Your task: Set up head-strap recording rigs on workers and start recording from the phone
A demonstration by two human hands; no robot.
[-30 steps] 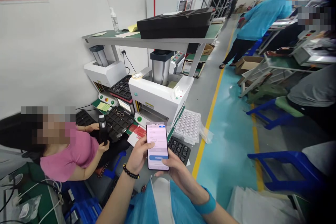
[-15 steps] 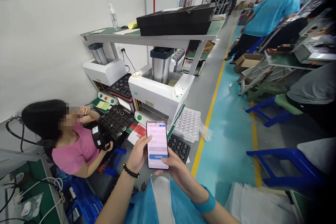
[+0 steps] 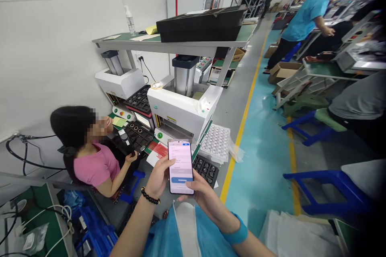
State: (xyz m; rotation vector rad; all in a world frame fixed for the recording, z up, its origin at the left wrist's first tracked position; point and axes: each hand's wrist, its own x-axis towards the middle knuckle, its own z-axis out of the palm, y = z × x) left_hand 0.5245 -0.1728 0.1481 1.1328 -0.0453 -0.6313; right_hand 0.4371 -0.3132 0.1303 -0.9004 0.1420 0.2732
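A white, boxy press with a silver cylinder point(image 3: 181, 102) stands beyond both hands. The half-curled left hand point(image 3: 158, 178) and right hand point(image 3: 205, 192) cradle the slim, black-edged rectangular smartphone point(image 3: 181, 172) between them, probably keeping its screen within thumb reach.

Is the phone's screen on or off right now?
On: the black-edged smartphone shows a lit pinkish-white page with a blue button, between the left hand and right hand.
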